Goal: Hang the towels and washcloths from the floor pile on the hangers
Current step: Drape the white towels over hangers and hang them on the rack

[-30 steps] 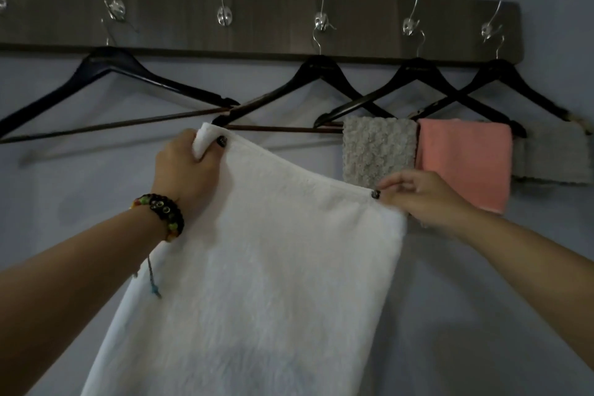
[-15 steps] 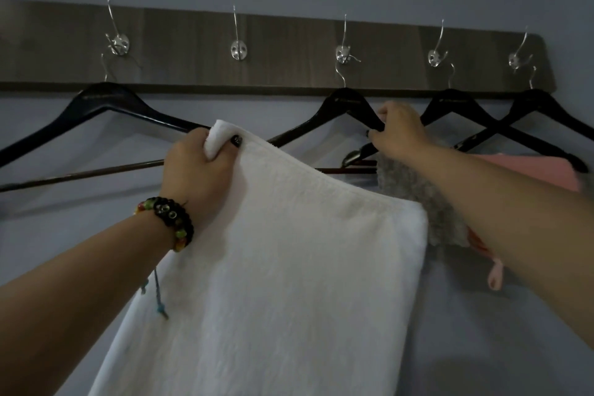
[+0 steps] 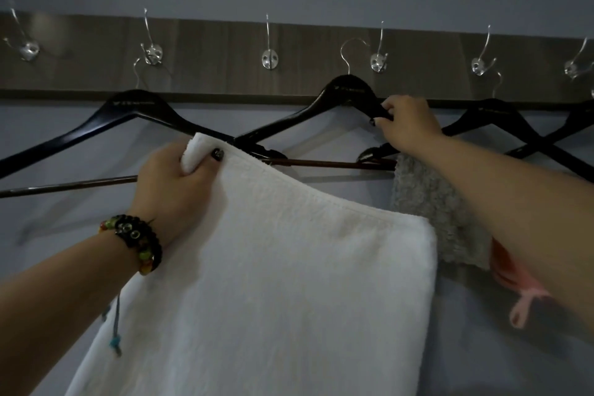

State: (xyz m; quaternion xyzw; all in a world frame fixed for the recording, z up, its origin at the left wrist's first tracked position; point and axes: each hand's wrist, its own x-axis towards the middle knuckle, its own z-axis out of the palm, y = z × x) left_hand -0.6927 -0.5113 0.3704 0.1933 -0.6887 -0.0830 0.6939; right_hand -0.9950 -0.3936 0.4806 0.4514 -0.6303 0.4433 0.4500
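White terry towel (image 3: 283,283) held up before the wooden hook rail (image 3: 209,55), top corner clenched in the left hand (image 3: 173,190), the rest hanging down. Right hand (image 3: 408,125) gripping the right shoulder of the middle black hanger (image 3: 321,109), hook off its peg. Grey washcloth (image 3: 427,202) and pink cloth (image 3: 514,286) hanging just right, behind the forearm.

Dim bluish room light, soft shadows on the wall, wide-angle bending at edges, slight blur

crossed hangers (image 3: 530,135) crowd right, left bar (image 3: 64,185) bare
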